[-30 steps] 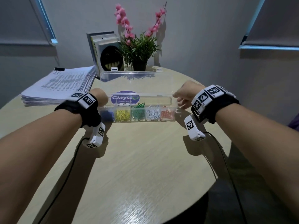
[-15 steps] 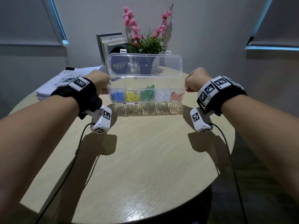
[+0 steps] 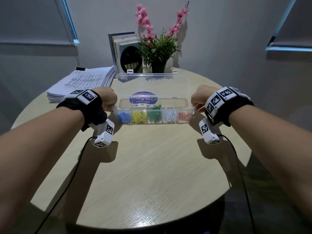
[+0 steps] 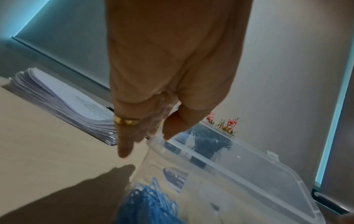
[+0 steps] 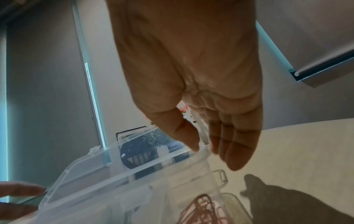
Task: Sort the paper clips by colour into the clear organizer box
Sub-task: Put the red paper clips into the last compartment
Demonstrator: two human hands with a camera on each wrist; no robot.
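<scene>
Head view: both hands, left (image 3: 108, 98) and right (image 3: 200, 97), pinched the clear plastic organizer box (image 3: 153, 114) by its ends, likely to keep the sorted clips level.

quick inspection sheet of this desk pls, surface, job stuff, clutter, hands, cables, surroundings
surface: round wooden table, pale.
job's things: clear organizer box, lid open; paper clips sorted blue, yellow, green, white, red.
clutter: paper stack, books, potted plant behind the box.
grippers: left hand grips the box's left end, right hand its right end.
cables: black cable from each wrist camera.
surroundings: grey walls, blinds down.
</scene>
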